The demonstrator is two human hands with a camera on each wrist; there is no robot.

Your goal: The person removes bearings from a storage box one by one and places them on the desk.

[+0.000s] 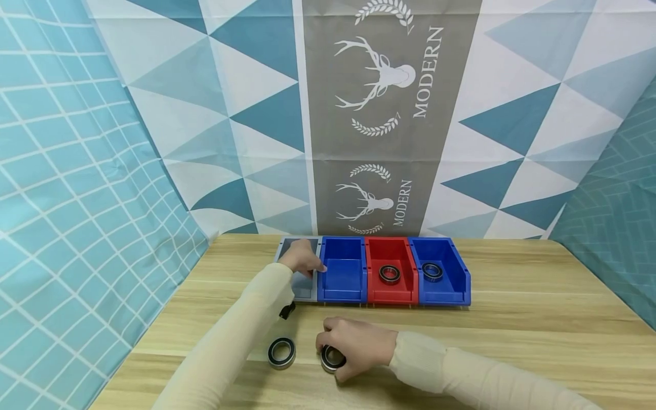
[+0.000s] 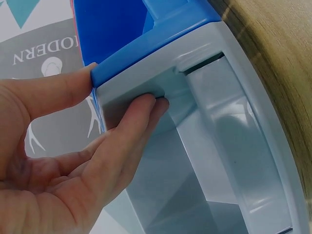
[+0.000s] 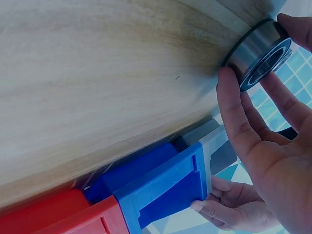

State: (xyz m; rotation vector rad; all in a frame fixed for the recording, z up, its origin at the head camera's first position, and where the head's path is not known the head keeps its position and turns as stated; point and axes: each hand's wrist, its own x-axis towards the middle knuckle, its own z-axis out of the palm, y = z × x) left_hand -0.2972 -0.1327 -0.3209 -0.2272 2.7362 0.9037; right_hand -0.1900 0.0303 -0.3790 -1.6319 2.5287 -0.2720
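Across a wood-grain tabletop [image 1: 523,296], the left hand [image 1: 303,257] pinches a grey bin [image 1: 306,294] to a blue bin [image 1: 342,278], likely for steadiness, while the closer right hand [image 1: 357,344] grips a ball bearing [image 1: 326,363] by its rim.

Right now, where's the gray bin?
In the head view, the gray bin sits left of centre, at the bin row's left end against a blue bin, with the left grip on its wall.

"MODERN" [image 1: 427,72] appears twice on the grey panel [image 1: 376,143].

R fingers [image 1: 322,340] hide pt of bearing [image 1: 327,365], L fingers [image 1: 315,264] pt of grey bin [image 1: 306,292]
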